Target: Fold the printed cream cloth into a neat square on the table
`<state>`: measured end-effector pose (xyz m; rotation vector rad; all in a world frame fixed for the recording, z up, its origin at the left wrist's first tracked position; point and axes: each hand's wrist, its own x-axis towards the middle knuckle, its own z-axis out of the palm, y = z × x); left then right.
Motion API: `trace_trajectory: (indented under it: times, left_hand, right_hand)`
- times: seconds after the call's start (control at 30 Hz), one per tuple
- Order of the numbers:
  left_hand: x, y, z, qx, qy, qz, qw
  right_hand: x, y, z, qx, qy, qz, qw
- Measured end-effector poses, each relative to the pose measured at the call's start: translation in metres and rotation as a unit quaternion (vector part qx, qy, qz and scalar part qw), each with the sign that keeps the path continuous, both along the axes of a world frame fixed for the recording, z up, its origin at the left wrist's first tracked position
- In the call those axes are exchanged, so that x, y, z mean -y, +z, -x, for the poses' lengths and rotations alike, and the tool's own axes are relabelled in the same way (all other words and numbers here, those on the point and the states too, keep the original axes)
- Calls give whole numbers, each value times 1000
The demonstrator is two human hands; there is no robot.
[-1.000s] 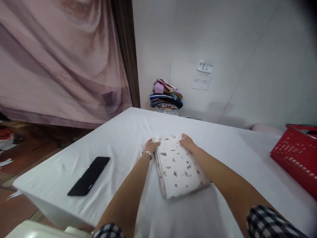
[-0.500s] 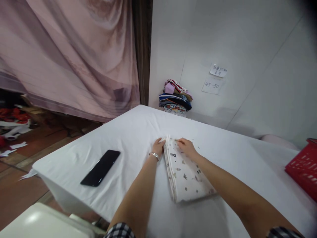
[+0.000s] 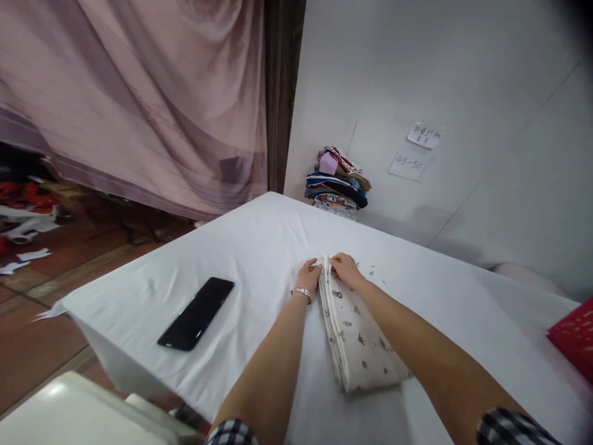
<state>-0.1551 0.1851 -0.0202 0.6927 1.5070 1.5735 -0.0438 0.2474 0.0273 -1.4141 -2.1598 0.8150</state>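
Note:
A folded white cloth [image 3: 365, 346] with small printed grey and brown shapes lies on the white-covered table [image 3: 259, 247]. Its layered edges face left. At the far left corner of the cloth, my left hand [image 3: 309, 276] pinches the layers; a silver bracelet circles that wrist. Close beside it, my right hand [image 3: 345, 269] has its fingers closed on the far edge of the same cloth. Part of the cloth is hidden beneath my right forearm.
A black phone [image 3: 197, 313] lies on the left of the table. Folded fabrics [image 3: 338, 182] are stacked at the back against the wall, under paper notes [image 3: 410, 164]. A red basket [image 3: 574, 340] stands at the right edge, a white stool [image 3: 78, 414] at lower left.
My right hand has moved left along the cloth's far edge, closer to my left hand. The view has shifted slightly, so the scene sits a little further right.

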Motion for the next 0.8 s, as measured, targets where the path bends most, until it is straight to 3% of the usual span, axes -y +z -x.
trace_trajectory:
  times: [0.23,0.5,0.8]
  left_hand:
    - [-1,-1,-1,5,6,-10,1000]
    - [2,2,-2,-16,18,-15,1000]
    - [-5,-6,-1,23,15,-27,999]
  right_hand:
    - [4,9,4,-13,14,7,1000]
    - [0,14,15,107,9,-40,993]
    - [1,17,10,103,46,-30,993]
